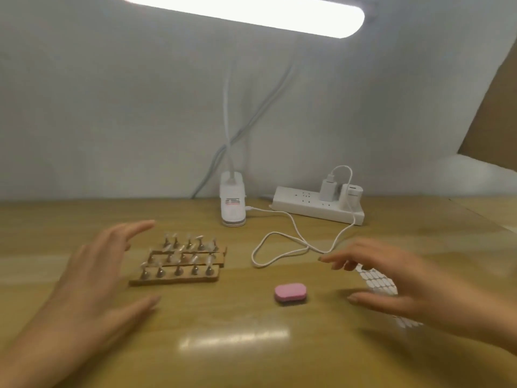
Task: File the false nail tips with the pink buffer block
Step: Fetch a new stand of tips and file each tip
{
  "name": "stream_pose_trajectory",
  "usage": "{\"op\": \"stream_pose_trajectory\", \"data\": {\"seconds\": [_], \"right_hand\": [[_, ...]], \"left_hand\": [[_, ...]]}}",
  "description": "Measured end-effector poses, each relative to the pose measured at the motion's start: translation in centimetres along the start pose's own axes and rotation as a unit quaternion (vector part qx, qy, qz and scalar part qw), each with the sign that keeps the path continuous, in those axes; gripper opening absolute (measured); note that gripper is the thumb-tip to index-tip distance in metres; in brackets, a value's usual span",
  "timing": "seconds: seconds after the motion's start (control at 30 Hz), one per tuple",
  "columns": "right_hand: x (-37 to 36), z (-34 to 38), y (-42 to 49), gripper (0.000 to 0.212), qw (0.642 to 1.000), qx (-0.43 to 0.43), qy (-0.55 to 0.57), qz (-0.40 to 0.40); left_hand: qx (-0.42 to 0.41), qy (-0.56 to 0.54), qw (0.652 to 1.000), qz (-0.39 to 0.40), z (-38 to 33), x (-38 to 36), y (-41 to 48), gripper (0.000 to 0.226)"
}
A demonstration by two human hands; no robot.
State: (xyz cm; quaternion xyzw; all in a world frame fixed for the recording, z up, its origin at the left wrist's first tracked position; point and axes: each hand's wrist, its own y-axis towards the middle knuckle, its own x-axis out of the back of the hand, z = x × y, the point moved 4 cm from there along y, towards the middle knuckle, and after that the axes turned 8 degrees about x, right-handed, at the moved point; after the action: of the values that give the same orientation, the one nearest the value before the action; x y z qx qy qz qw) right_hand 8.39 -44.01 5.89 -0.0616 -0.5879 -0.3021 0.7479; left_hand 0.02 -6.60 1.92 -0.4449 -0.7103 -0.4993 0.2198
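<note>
Makeshift desk workstation: wooden tabletop [251, 359], clip lamp [231, 204], power strip [305, 203] (chargers [327, 189] plugged in), plain white backdrop [112, 107].

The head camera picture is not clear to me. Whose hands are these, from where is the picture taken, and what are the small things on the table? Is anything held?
There is no machine here: a person works with bare hands, and one camera worn on the head looks forward and down at them. The left hand and the right hand are both open and hold nothing. On the wooden table, beside the left hand, rows of false nail tips stand on small holders set in wooden strips. The pink buffer block lies untouched between the hands. A sheet of white oval stickers is partly hidden by the right hand. Further back are a lamp's clip base, a power strip with plugs, and a looped white cable.
</note>
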Motion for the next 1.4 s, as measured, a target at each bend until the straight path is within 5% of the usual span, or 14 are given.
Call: {"op": "stream_pose_trajectory", "data": {"seconds": [0.17,0.37,0.67,1.0,1.27,1.4], "right_hand": [[-3.8,2.7,3.3,0.055,0.999,0.033,0.007,0.025],[-5.5,3.4,6.0,0.043,0.999,0.015,0.046,-0.003],[-4.9,2.0,5.8,0.055,0.994,-0.035,0.098,0.015],[-4.5,3.7,7.2,0.043,0.987,-0.022,0.134,-0.087],[-7.2,5.2,6.5,0.031,0.926,-0.051,0.343,-0.148],[-7.5,4.8,6.1,0.028,0.901,-0.063,0.408,-0.135]], "left_hand": [[0.132,-0.108,0.984,0.058,3.0,-1.3,0.4,0.103],[0.137,-0.128,0.980,0.061,2.5,-1.6,1.9,0.107],[0.121,-0.157,0.974,0.106,0.2,0.5,-0.8,0.118],[0.052,-0.202,0.950,0.234,-7.5,-2.3,-2.8,0.091],[0.094,-0.280,0.935,0.195,-7.0,-2.0,-2.9,0.056],[0.079,-0.271,0.938,0.201,-7.2,-2.0,-2.8,0.058]]}}
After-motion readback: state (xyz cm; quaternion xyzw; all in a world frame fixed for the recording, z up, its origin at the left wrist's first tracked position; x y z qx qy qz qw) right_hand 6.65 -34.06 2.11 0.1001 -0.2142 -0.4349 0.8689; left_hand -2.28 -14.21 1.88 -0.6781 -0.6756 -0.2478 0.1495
